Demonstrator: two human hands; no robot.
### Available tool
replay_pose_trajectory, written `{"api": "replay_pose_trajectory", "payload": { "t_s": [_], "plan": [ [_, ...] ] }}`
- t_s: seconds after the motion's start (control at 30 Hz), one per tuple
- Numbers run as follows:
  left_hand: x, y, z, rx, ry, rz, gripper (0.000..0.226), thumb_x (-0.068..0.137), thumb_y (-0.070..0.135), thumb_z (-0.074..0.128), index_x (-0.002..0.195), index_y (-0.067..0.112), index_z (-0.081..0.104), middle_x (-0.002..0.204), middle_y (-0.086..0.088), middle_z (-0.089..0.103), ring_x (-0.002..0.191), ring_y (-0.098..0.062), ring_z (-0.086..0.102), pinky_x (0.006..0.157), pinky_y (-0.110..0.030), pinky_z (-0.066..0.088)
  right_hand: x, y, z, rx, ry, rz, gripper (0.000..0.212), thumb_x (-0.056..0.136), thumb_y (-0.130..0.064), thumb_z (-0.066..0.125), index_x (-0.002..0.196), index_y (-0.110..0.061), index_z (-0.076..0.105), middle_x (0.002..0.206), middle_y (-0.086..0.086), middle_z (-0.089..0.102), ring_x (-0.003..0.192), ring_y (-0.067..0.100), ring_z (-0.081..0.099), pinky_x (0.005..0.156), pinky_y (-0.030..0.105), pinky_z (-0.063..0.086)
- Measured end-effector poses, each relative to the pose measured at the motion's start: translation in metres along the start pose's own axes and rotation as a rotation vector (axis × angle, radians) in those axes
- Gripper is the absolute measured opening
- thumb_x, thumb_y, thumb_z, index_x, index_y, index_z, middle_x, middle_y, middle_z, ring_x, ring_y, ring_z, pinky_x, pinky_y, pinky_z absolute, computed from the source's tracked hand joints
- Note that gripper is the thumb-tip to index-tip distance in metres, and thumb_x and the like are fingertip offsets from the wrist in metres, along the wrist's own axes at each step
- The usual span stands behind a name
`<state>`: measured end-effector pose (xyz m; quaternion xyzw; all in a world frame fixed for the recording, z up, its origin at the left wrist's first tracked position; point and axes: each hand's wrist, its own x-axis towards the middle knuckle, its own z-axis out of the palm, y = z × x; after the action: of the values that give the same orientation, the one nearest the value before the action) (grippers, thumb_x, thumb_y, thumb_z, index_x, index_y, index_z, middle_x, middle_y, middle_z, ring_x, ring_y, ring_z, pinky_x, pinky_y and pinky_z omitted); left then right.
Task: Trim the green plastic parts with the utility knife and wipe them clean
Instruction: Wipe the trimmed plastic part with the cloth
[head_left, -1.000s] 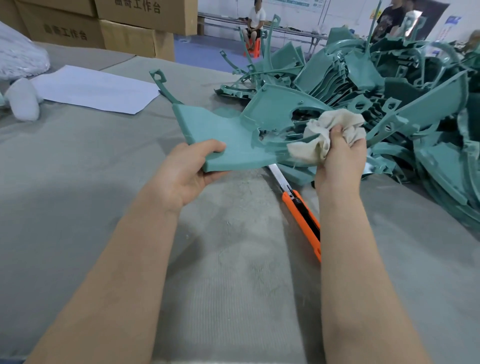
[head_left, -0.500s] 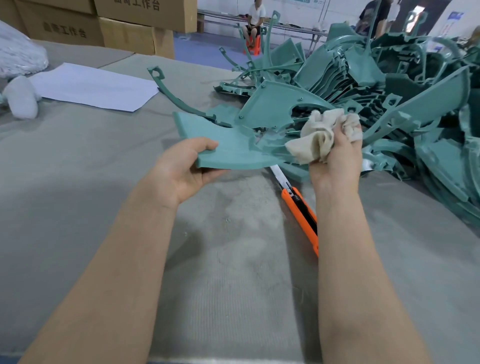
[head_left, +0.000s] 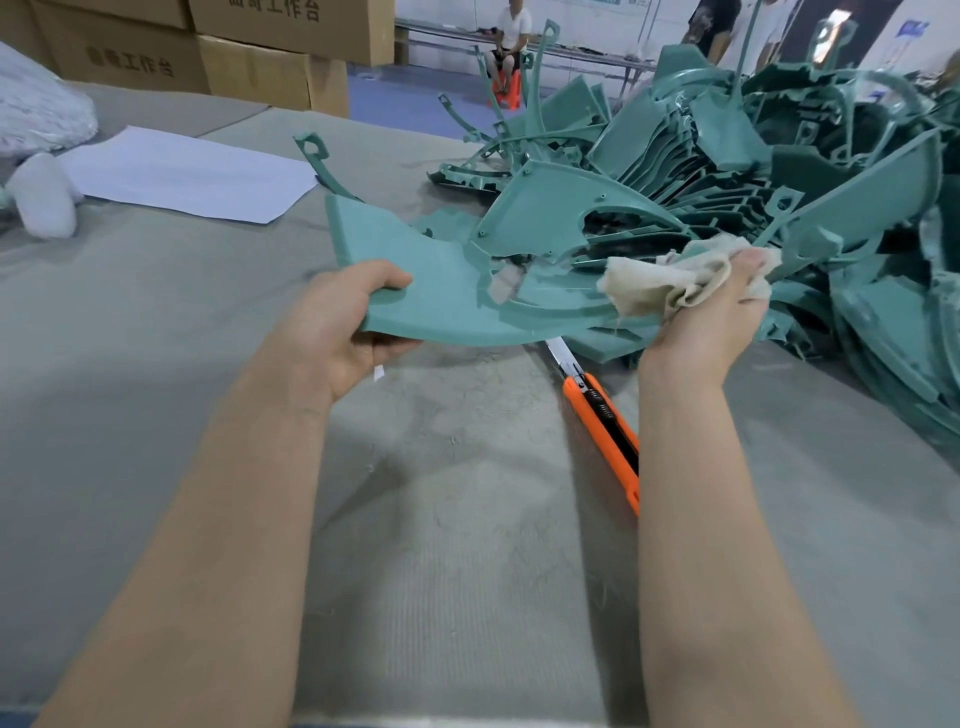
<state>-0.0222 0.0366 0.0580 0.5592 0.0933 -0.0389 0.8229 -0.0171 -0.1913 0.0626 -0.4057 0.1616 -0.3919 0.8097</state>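
Above the grey felt-covered table (head_left: 156, 374), the left hand (head_left: 337, 332) grips the near corner of a flat green part (head_left: 441, 296), thumb on top and fingers curled underneath, holding it lifted off the surface. The right hand (head_left: 711, 317) is closed round a bunched cream cloth (head_left: 660, 283), held at the right end of that part, close against the heap behind it. Under the part's near edge the orange knife (head_left: 605, 431) lies on the table between the two forearms, its blade pushed out and pointing away from the person. A big pile of green parts (head_left: 779, 171) covers the right side of the table. At the far left lie a sheet of white paper (head_left: 187, 174) and a white bundle (head_left: 36, 114); what the bundle is cannot be told. Beyond the table stand stacked cardboard boxes (head_left: 260, 57), all closed, so what they hold is hidden.
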Motion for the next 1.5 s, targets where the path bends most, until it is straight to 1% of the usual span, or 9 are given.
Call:
{"api": "replay_pose_trajectory", "payload": {
  "t_s": [0.17,0.43,0.63,0.83,1.0,1.13,1.23,1.4,1.5],
  "plan": [
    [0.003,0.001,-0.007,0.044,0.011,0.022,0.011,0.086,0.007,0.056,0.096,0.011,0.06,0.088,-0.004,0.068,0.065,-0.014,0.069,0.05,-0.025,0.054,0.001,0.003,0.002,-0.165,-0.25,0.023,0.015,0.101,-0.012,0.049,0.116,-0.015,0.053,0.107,-0.002,0.064,0.101,0.014,0.064,0.092,0.034,0.055],
    [0.003,0.002,-0.011,-0.001,-0.032,-0.001,0.02,0.089,0.01,0.058,0.11,0.011,0.06,0.094,-0.005,0.07,0.073,-0.016,0.067,0.047,-0.022,0.051,-0.003,-0.002,-0.001,0.102,-0.264,0.21,0.041,0.105,-0.031,0.041,0.066,-0.019,0.044,0.046,-0.011,0.05,0.037,0.003,0.041,0.039,0.017,0.037],
    [0.005,0.005,-0.01,-0.077,0.043,0.053,0.006,0.092,0.011,0.058,0.095,0.014,0.062,0.084,0.0,0.072,0.071,-0.013,0.07,0.053,-0.024,0.055,-0.004,0.003,0.001,0.013,-0.277,0.207,0.012,0.102,-0.014,0.048,0.097,-0.016,0.059,0.09,-0.002,0.067,0.073,0.007,0.066,0.07,0.024,0.056],
    [0.003,0.007,-0.014,-0.139,-0.034,0.064,0.011,0.091,0.011,0.059,0.1,0.014,0.065,0.086,0.0,0.075,0.077,-0.015,0.072,0.06,-0.028,0.058,0.001,0.005,-0.003,-0.151,-0.119,0.065,0.043,0.103,-0.039,0.042,0.068,-0.019,0.054,0.053,-0.012,0.057,0.054,0.007,0.053,0.061,0.023,0.045],
    [0.001,0.011,-0.004,-0.493,0.067,0.18,0.009,0.095,0.009,0.055,0.097,0.014,0.063,0.079,0.0,0.075,0.077,-0.015,0.072,0.064,-0.03,0.059,0.0,0.0,-0.007,0.179,-0.003,0.258,0.023,0.103,-0.022,0.044,0.087,-0.013,0.059,0.059,-0.004,0.063,0.06,0.014,0.057,0.057,0.023,0.049],
    [-0.005,0.007,0.007,-0.73,-0.024,0.268,0.013,0.099,0.017,0.051,0.1,0.013,0.063,0.091,-0.002,0.076,0.082,-0.016,0.072,0.063,-0.029,0.057,-0.029,0.004,0.02,-0.142,-0.357,0.363,0.025,0.102,-0.031,0.048,0.102,-0.01,0.062,0.082,0.001,0.069,0.069,0.012,0.065,0.066,0.029,0.053],
    [-0.011,-0.01,0.029,-0.498,-0.25,0.124,0.039,0.102,0.034,0.039,0.114,0.005,0.062,0.106,-0.01,0.072,0.096,-0.017,0.069,0.083,-0.028,0.055,-0.081,0.025,0.051,-0.297,-0.708,0.419,0.02,0.103,-0.021,0.046,0.091,-0.01,0.057,0.077,0.004,0.063,0.069,0.014,0.06,0.069,0.03,0.05],
    [-0.017,-0.034,0.057,0.109,-0.049,0.369,0.015,0.096,0.015,0.054,0.091,0.019,0.067,0.092,0.004,0.071,0.081,-0.002,0.066,0.075,-0.021,0.051,-0.085,0.035,0.054,-0.401,-0.441,0.3,0.032,0.104,-0.018,0.044,0.072,-0.014,0.047,0.07,0.01,0.053,0.07,0.021,0.052,0.072,0.039,0.045],
    [-0.022,-0.042,0.065,0.248,-0.174,0.448,0.025,0.093,0.02,0.061,0.116,0.01,0.062,0.102,0.006,0.07,0.076,0.013,0.061,0.065,-0.006,0.046,-0.069,0.031,0.044,-0.425,-0.358,0.25,0.038,0.105,-0.026,0.037,0.07,-0.014,0.048,0.083,0.026,0.06,0.078,0.027,0.056,0.083,0.051,0.051]
  ]
}}
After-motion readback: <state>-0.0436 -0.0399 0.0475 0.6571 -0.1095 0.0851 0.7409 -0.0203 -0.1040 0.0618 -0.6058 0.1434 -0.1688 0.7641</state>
